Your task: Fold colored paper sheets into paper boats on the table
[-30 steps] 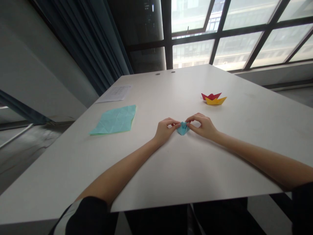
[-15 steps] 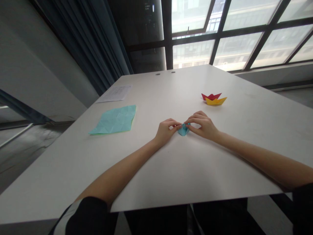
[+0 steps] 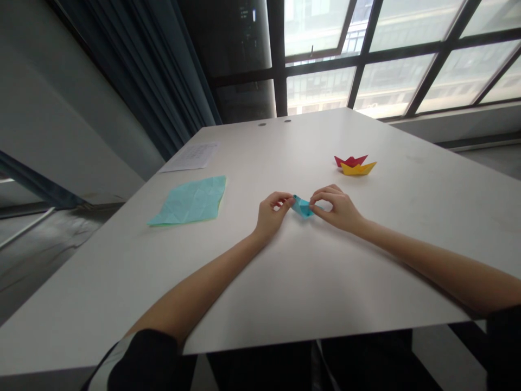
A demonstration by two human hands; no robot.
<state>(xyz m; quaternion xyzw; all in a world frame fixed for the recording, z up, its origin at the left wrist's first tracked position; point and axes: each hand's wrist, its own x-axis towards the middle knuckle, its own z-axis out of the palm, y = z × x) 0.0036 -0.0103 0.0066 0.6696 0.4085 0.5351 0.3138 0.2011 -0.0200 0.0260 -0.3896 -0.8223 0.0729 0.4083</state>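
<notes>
Just right of the frame's centre, 2 bare hands pinch 1 small folded blue paper [image 3: 302,208] over the white table [image 3: 260,288]. The left hand [image 3: 271,216] has its thumb and fingertips closed on the paper's left tip, the other fingers curled; the right hand [image 3: 338,209] grips the opposite side between thumb and fingertips, its remaining fingers bent. Whether the paper touches the table, I cannot tell. Up and to the right of the hands, 1 yellow paper boat [image 3: 358,169] sits just in front of 1 red paper boat [image 3: 349,161]. Left of centre lies a creased light-blue sheet [image 3: 191,201] with a yellowish-green edge beneath it, and beyond that, toward the upper left, a white printed sheet [image 3: 195,156]. A dark blue curtain [image 3: 157,70] hangs at upper left; windows [image 3: 321,89] fill the upper right.
</notes>
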